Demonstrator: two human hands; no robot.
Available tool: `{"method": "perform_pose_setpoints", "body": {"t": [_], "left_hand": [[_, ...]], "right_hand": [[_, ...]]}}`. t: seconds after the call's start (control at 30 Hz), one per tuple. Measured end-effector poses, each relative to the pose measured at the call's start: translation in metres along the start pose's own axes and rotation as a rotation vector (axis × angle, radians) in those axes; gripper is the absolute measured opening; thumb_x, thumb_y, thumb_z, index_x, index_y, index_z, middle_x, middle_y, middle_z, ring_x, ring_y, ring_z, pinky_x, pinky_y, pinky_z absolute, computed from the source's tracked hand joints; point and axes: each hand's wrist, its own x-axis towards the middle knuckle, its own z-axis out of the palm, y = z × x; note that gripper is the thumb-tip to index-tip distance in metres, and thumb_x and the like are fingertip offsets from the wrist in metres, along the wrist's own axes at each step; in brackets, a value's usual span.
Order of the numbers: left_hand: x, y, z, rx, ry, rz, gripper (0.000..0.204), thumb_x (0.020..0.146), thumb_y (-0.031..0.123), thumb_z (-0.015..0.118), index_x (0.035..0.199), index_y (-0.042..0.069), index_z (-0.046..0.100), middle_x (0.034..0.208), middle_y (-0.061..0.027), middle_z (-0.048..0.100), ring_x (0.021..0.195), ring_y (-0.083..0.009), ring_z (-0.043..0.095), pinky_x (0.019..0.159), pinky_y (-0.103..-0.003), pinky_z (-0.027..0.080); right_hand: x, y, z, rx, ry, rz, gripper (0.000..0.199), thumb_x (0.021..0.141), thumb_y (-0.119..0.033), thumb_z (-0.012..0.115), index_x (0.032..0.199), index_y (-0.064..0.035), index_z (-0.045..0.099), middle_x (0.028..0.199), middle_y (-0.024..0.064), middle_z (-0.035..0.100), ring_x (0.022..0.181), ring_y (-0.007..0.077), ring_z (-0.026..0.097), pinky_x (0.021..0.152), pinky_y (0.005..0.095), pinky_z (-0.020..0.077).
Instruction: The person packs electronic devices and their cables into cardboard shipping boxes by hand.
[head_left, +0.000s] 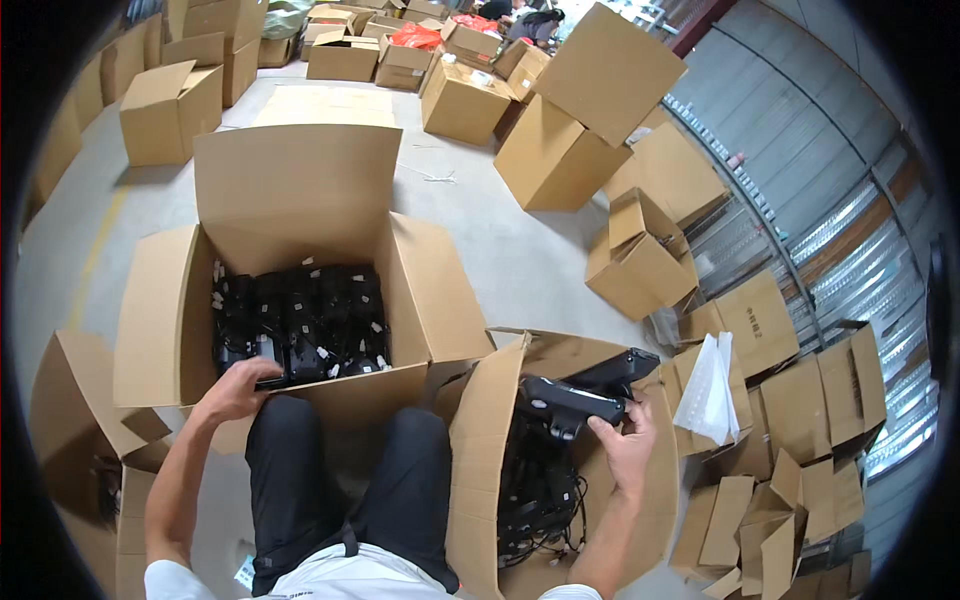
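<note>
An open cardboard box (280, 180) stands in front of my knees, with several black devices (300, 310) packed in rows inside, white plugs showing among them. My left hand (240, 390) reaches over its near wall, fingers curled at the near end of a black device (262, 350); part of the grip is hidden. To the right, my right hand (626, 445) is closed on the end of an elongated black plastic device (572, 402), above a second open box (485, 450). Another black device (618, 370) lies just behind it, close to my fingers. Black devices and cables (535, 500) fill that box's left part.
A third open box (75, 420) stands at the left. Opened cartons (790, 510) are heaped at the right, with a white plastic sheet (710, 390) on them. Larger boxes (560, 150) stand further off along the metal wall. People (540, 25) are at the far end.
</note>
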Motion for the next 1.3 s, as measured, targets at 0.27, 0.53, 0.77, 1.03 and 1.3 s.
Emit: {"method": "perform_pose_setpoints", "body": {"t": [0.27, 0.53, 0.77, 1.03, 1.3], "left_hand": [[0.013, 0.199, -0.03, -0.054, 0.215, 0.828, 0.094, 0.068, 0.013, 0.088, 0.149, 0.008, 0.041, 0.155, -0.019, 0.035, 0.144, -0.0376, 0.034, 0.116, -0.046, 0.034], [0.001, 0.143, -0.03, -0.207, -0.1, 0.895, 0.05, 0.072, 0.015, 0.084, 0.115, 0.006, 0.061, 0.121, -0.0117, 0.057, 0.116, -0.032, 0.054, 0.102, -0.043, 0.043], [-0.038, 0.112, 0.042, -0.521, -0.158, 0.746, 0.043, 0.08, 0.008, 0.078, 0.118, 0.0, 0.059, 0.113, -0.0141, 0.054, 0.107, -0.0301, 0.055, 0.092, -0.037, 0.047], [-0.032, 0.083, 0.071, -1.396, 0.413, -0.065, 0.032, 0.103, 0.026, 0.059, 0.124, 0.003, 0.059, 0.109, -0.0054, 0.066, 0.094, -0.0121, 0.065, 0.073, -0.03, 0.061], [-0.037, 0.102, 0.087, -1.75, 0.309, -0.104, 0.047, 0.1, 0.033, 0.063, 0.134, 0.002, 0.05, 0.122, -0.0069, 0.06, 0.108, -0.0157, 0.061, 0.091, -0.038, 0.057]], "right_hand": [[0.008, -0.118, 0.078, 0.095, -0.964, -0.36, 0.051, 0.061, -0.019, 0.095, 0.099, 0.0034, 0.07, 0.119, 0.0156, 0.061, 0.107, 0.0252, 0.061, 0.088, 0.0341, 0.0498], [-0.009, -0.105, 0.155, 0.348, -1.465, 0.069, 0.055, 0.067, -0.02, 0.092, 0.109, 0.0063, 0.067, 0.127, 0.0187, 0.059, 0.119, 0.0274, 0.054, 0.099, 0.037, 0.0431], [-0.031, -0.055, 0.183, 0.645, -1.417, 0.575, 0.072, 0.08, -0.045, 0.082, 0.122, 0.0091, 0.059, 0.132, 0.0236, 0.058, 0.113, 0.0228, 0.063, 0.093, 0.0322, 0.0529], [-0.033, -0.102, 0.181, 0.912, -0.545, 0.3, 0.043, 0.098, -0.03, 0.064, 0.124, 0.0032, 0.054, 0.12, 0.0152, 0.065, 0.109, 0.0264, 0.065, 0.095, 0.0389, 0.0529], [-0.087, -0.064, 0.253, 0.696, -0.36, 0.172, 0.042, 0.103, -0.028, 0.059, 0.131, 0.0018, 0.047, 0.118, 0.0069, 0.06, 0.106, 0.0139, 0.058, 0.097, 0.0298, 0.0472]]}}
